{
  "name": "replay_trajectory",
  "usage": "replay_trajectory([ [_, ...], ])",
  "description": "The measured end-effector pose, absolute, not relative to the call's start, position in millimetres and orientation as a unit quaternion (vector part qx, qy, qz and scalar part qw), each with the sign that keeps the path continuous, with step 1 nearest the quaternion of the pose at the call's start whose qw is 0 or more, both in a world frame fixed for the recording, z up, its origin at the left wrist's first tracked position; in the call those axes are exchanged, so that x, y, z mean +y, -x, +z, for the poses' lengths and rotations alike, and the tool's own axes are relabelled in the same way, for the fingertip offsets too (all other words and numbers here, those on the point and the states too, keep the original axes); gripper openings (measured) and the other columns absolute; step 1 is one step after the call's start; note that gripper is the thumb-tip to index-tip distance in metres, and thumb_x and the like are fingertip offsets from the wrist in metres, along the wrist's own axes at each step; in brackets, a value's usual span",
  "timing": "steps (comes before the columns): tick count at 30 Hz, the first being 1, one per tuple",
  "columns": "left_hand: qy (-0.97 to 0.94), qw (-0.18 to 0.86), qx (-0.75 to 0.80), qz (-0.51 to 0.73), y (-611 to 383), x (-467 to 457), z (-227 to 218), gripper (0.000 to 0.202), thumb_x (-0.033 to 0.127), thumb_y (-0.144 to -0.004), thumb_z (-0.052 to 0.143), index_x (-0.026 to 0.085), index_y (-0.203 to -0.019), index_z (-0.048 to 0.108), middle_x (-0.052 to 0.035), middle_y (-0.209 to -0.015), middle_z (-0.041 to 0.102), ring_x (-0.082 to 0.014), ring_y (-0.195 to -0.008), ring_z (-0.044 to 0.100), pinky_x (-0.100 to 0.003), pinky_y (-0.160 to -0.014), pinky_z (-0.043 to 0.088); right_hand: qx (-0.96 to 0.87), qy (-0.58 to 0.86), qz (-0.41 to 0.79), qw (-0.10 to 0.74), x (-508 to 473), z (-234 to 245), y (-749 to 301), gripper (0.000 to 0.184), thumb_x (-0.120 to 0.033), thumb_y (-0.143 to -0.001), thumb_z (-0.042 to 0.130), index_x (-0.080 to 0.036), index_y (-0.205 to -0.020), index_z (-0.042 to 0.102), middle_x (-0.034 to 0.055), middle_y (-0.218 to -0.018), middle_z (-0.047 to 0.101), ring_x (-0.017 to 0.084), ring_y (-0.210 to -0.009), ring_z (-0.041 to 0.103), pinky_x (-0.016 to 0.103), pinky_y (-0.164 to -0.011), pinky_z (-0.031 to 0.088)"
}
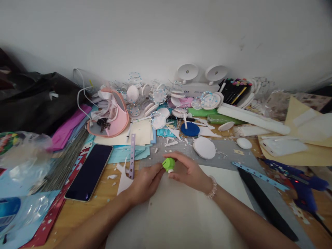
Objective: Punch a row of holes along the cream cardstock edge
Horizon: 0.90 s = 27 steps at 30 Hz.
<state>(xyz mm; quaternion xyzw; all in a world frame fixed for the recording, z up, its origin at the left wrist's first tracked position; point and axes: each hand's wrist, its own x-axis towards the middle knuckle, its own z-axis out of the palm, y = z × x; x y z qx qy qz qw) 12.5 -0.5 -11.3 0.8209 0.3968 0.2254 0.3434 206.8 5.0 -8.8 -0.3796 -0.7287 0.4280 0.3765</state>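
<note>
My right hand (187,170) is closed around a small green and white punch-like tool (168,164), which rests on a large white sheet (181,214) in front of me. A bead bracelet circles that wrist. My left hand (144,182) lies on the same sheet just left of the tool, its fingers curled with the tips pressing the sheet's edge beside the tool. The sheet overlaps a grey mat (225,152).
A dark phone (89,172) lies left of the hands, with a lilac strip (132,155) between. White foam ovals (204,147), a blue disc (190,129), a pink visor (114,116) and paper scraps crowd the back. A blue glue gun (303,186) and black ruler (264,204) sit right.
</note>
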Motion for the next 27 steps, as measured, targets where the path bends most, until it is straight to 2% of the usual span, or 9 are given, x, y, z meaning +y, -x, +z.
replay_trajectory([
  [4,-0.821,0.35,0.393,0.22,-13,0,-13,0.02,0.021,-0.092,0.034,0.018,-0.075,0.044,0.0012,-0.062,0.052,-0.0112,-0.055,0.051,-0.021,-0.053,0.035,-0.739,0.368,0.411,0.386,6,-8,-206,0.037,-0.042,-0.078,0.064,-0.021,-0.108,0.059,0.0064,-0.098,0.059,0.021,-0.097,0.054,0.036,-0.092,0.04],
  [11,-0.814,0.366,0.392,0.221,-15,0,-10,0.018,0.019,-0.091,0.034,0.018,-0.077,0.045,0.0031,-0.058,0.048,-0.0099,-0.052,0.047,-0.02,-0.051,0.033,-0.743,0.353,0.387,0.417,3,-4,-201,0.028,-0.039,-0.081,0.06,-0.018,-0.099,0.057,0.0065,-0.089,0.056,0.02,-0.084,0.053,0.033,-0.076,0.045],
  [21,-0.808,0.357,0.407,0.233,-17,0,-3,0.018,0.024,-0.088,0.039,0.017,-0.072,0.044,0.0047,-0.058,0.041,-0.0083,-0.051,0.04,-0.021,-0.049,0.028,-0.739,0.354,0.387,0.424,2,-7,-200,0.024,-0.034,-0.081,0.06,-0.02,-0.1,0.057,0.0064,-0.091,0.057,0.021,-0.09,0.053,0.037,-0.087,0.043],
  [24,-0.795,0.366,0.42,0.242,-14,1,7,0.014,0.026,-0.087,0.042,0.015,-0.084,0.051,0.0039,-0.062,0.045,-0.0084,-0.053,0.041,-0.021,-0.049,0.029,-0.739,0.36,0.387,0.418,2,-8,-201,0.026,-0.035,-0.08,0.06,-0.02,-0.101,0.057,0.0074,-0.093,0.057,0.022,-0.092,0.053,0.038,-0.088,0.043],
  [27,-0.807,0.371,0.396,0.231,-9,5,22,0.019,0.028,-0.082,0.049,0.015,-0.095,0.054,0.0006,-0.073,0.052,-0.0106,-0.062,0.047,-0.022,-0.057,0.037,-0.742,0.365,0.382,0.414,1,-7,-201,0.027,-0.037,-0.08,0.06,-0.02,-0.101,0.058,0.0082,-0.094,0.058,0.024,-0.095,0.054,0.04,-0.092,0.041],
])
